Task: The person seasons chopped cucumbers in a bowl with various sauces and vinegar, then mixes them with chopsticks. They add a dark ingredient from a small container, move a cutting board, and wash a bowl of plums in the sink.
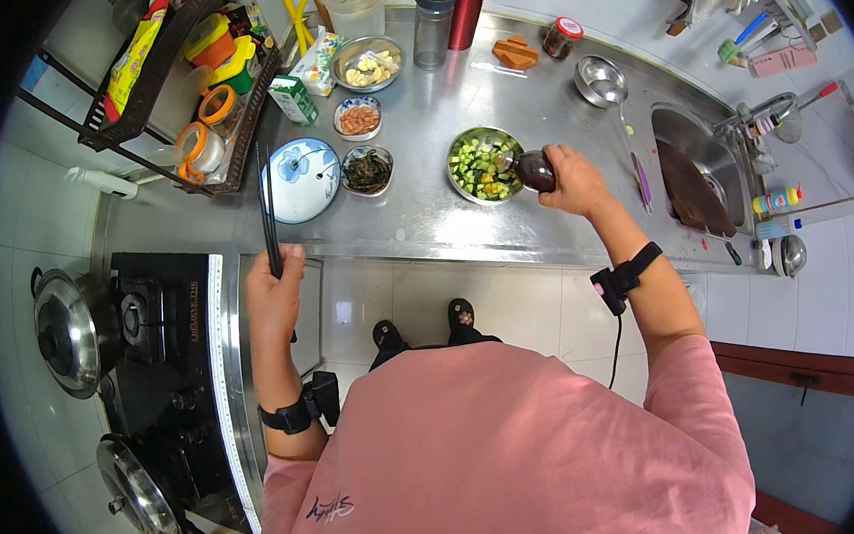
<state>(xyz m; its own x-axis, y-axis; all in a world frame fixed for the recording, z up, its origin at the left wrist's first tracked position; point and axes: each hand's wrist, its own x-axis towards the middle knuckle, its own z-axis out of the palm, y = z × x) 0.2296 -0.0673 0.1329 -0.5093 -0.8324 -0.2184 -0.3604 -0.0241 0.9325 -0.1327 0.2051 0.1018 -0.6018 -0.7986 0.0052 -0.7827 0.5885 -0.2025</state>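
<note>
My right hand grips a dark glass bottle, tipped with its neck over a metal bowl of diced green vegetables. Near the counter's front edge at the left, my left hand is closed on long black chopsticks, held upright in the picture. Beyond that hand lies a blue-and-white plate. To the plate's right stand a small dish of dark cooked food and a small bowl of peanuts. A metal bowl of pale cut pieces is farther back.
A gas stove with a lidded pot and a lidded pan is at the left. A rack with jars stands above it. A ladle lies near the sink, which holds a brown board. A red flask stands behind.
</note>
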